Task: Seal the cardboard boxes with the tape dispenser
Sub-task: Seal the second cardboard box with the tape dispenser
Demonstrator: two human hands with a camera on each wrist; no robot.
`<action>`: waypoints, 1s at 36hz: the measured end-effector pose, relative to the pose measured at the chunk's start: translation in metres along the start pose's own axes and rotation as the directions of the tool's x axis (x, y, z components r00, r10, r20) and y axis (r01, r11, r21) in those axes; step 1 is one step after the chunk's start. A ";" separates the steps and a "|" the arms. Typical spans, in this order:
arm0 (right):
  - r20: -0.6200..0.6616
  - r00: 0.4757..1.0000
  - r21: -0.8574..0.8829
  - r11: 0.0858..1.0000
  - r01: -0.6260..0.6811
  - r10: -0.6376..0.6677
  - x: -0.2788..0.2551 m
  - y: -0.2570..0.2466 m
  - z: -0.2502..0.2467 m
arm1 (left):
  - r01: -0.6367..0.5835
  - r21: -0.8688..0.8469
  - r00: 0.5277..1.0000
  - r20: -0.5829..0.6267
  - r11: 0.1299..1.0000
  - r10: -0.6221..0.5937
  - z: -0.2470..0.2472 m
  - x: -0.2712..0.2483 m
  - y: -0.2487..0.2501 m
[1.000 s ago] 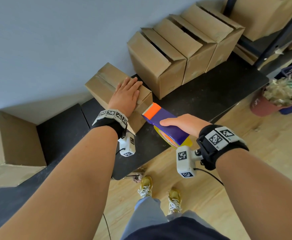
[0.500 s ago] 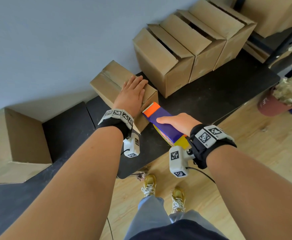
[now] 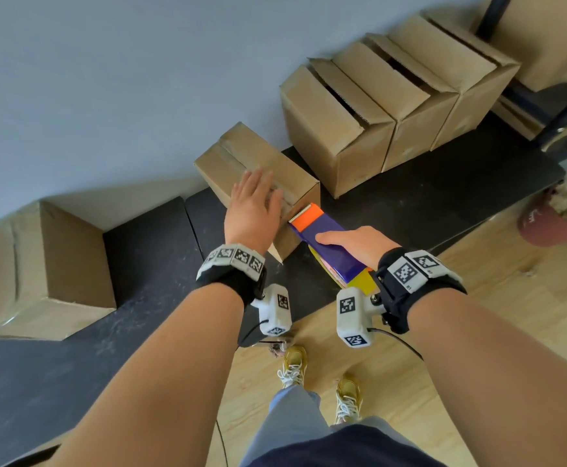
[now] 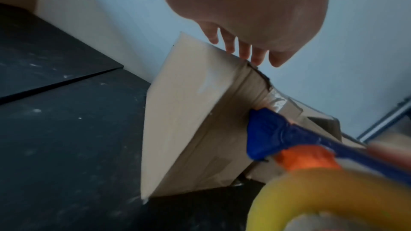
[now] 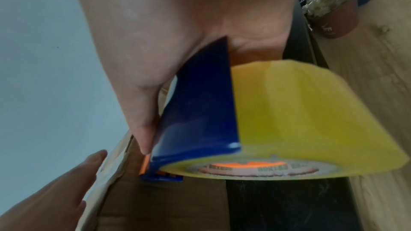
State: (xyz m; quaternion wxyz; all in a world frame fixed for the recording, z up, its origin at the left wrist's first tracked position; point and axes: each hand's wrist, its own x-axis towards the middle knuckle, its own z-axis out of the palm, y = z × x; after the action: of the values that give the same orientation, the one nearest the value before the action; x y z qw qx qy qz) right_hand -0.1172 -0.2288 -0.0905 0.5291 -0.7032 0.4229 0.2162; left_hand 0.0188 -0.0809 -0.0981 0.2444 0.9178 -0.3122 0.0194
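A small closed cardboard box (image 3: 241, 153) lies on the black mat (image 3: 410, 203) by the wall. My left hand (image 3: 253, 207) is flat over its top with straight fingers (image 4: 241, 50); whether it touches the cardboard I cannot tell. My right hand (image 3: 352, 242) grips the blue and orange tape dispenser (image 3: 322, 230) from above. The dispenser's toothed orange front is at the box's near top edge. Clear tape (image 4: 275, 101) runs from it onto the box's near side. The yellow tape roll (image 5: 300, 120) hangs under the blue body (image 5: 200, 111).
Three boxes with loose top flaps (image 3: 336, 129) stand in a row at the back right. Another closed box (image 3: 39, 264) sits at the left on the mat. A potted plant (image 3: 561, 217) and a dark shelf frame (image 3: 544, 106) are at the right; wooden floor lies below me.
The dispenser has moved up and forward, from beside the box's near side to its top near edge. My left hand has slid back slightly along the box top.
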 end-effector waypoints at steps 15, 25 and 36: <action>0.002 1.000 -0.038 0.999 -0.016 0.017 0.004 0.003 0.002 | -0.186 0.364 0.962 0.255 0.913 0.095 0.011 -0.014 0.003; 0.002 1.000 -0.040 0.999 -0.001 0.001 0.002 0.001 0.005 | -0.197 0.379 0.960 0.260 0.904 0.100 0.015 -0.011 0.015; 0.010 1.000 -0.019 1.000 0.001 -0.001 -0.004 0.002 0.003 | -0.166 0.360 0.976 0.192 0.918 0.101 0.024 -0.011 0.019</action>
State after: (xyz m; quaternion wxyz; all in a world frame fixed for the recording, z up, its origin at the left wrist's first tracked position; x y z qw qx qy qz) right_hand -0.1204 -0.2245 -0.0901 0.5247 -0.7073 0.4178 0.2234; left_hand -0.0039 -0.0989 -0.1128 0.0355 0.9223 -0.3844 0.0168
